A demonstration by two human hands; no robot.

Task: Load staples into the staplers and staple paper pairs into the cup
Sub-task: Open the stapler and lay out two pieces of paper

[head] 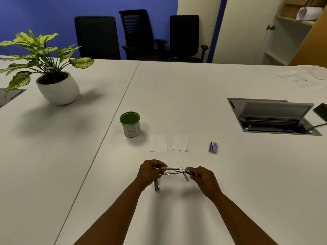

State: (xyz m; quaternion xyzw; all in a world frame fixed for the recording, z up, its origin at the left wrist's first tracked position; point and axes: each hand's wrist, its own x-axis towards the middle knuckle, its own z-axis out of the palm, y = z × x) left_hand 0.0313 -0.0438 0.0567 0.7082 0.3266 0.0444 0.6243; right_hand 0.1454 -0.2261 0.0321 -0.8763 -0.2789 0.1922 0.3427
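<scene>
Metal stapler (175, 171), opened out, gripped at either end by left hand (150, 171) and right hand (203, 177); green-rimmed cup (130, 124), two paper slips (158, 143) beyond.

Both hands hold an opened metal stapler (174, 171) just above the near middle of a white table (194, 89).

The left hand (150, 171) pinches one end and the right hand (203, 177) grips the other; a second small stapler (156, 186) lies on the table under the left wrist. Farther in sit two paper slips (158, 143) (180, 142) side by side, a green-rimmed cup (130, 124) marked "B1" to their left and a staple box (213, 147) to their right. A potted plant (56, 85) stands toward the far left edge.
</scene>
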